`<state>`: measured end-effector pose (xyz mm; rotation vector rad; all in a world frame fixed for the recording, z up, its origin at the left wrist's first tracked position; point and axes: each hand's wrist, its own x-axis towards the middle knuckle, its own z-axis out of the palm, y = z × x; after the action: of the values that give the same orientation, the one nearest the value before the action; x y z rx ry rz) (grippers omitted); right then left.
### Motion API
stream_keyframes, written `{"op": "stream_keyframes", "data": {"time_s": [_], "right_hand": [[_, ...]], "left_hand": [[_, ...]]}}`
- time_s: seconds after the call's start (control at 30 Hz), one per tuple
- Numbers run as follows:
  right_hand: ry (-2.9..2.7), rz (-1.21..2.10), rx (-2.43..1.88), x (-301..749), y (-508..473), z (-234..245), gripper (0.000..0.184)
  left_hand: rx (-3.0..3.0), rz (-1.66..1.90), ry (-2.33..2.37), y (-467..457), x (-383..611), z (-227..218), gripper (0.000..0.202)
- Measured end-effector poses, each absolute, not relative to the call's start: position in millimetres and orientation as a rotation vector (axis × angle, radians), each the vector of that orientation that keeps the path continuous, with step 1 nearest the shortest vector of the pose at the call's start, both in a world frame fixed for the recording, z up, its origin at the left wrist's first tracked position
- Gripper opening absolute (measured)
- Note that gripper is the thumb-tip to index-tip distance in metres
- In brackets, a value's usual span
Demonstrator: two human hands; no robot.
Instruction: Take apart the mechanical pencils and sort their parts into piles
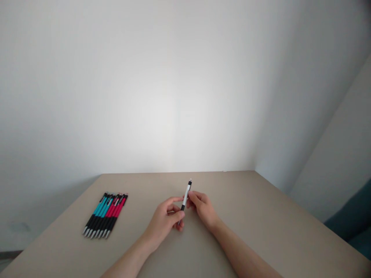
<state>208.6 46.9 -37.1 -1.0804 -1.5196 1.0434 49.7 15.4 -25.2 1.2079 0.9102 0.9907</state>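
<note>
Currently, tilted white pen over table, in both hands.
Left hand pinches it low, right hand higher up; blue pens and red pens lined up at left.

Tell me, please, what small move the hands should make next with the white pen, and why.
Perhaps ease the right hand off the white pen: the left hand already grips its dark lower part, the right seems only to touch the barrel, and the row of blue and red pens lies on the left side.
</note>
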Motion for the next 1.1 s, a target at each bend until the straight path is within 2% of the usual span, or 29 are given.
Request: {"op": "stream_keyframes", "data": {"time_s": [0.07,0.17,0.23,0.37,0.57,0.63,0.77,1.1], "right_hand": [[-1.307,1.131,-1.014,205.8,44.9,-35.1,0.037],[-1.174,1.172,-0.973,203.9,40.6,-31.2,0.062],[-1.179,1.183,-0.961,204.4,38.4,-29.1,0.069],[-1.265,1.188,-0.938,205.8,37.2,-29.0,0.064],[-1.474,1.097,-0.978,202.7,41.2,-38.4,0.058],[-1.486,1.066,-1.009,202.2,42.4,-40.9,0.055],[-1.507,1.078,-1.049,202.5,43.2,-41.4,0.052],[-1.504,1.131,-1.087,201.0,43.0,-38.0,0.046]], "left_hand": [[1.228,0.98,0.908,15.0,49.0,-25.5,0.043],[1.265,0.966,0.905,13.9,48.7,-25.1,0.041],[1.283,0.95,0.908,13.0,49.6,-24.4,0.042],[1.344,0.934,0.956,11.4,52.4,-26.1,0.038],[1.865,0.984,1.479,15.1,41.9,-26.8,0.012],[1.998,0.931,1.727,16.2,33.5,-21.0,0.011],[2.066,0.584,2.144,16.4,14.4,-6.1,0.018],[1.796,0.269,2.482,26.4,-43.9,10.1,0.026]]}}
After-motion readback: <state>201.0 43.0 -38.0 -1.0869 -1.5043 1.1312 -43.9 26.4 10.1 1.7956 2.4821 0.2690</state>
